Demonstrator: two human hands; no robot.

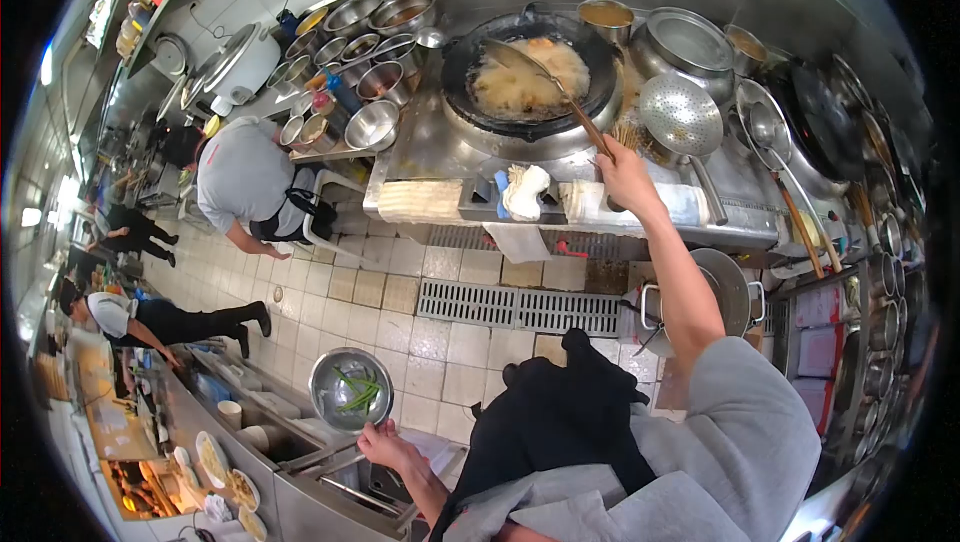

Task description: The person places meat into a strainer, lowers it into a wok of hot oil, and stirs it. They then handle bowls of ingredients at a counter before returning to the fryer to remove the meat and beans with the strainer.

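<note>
My right hand (627, 178) is closed around the wooden handle of a wok ladle (572, 102). The ladle's head reaches into a black wok (457, 82), partly hidden by bubbling, foamy oil (545, 72) with a few orange-brown pieces at the far side. Low and to the left, my left hand (388, 445) grips the rim of a steel mixing bowl (325, 397). Several long green vegetable pieces (360, 390), like beans or cut stalks, lie inside the bowl. A perforated strainer (681, 116) rests on the stove just right of my right hand.
Steel bowls (372, 126) of ingredients crowd the left of the stove. Folded towels (640, 204) line its front edge. A large pot (722, 282) stands below at right. One person (245, 177) is near the stove's left end; another (150, 320) works at the counter (290, 497) holding plates.
</note>
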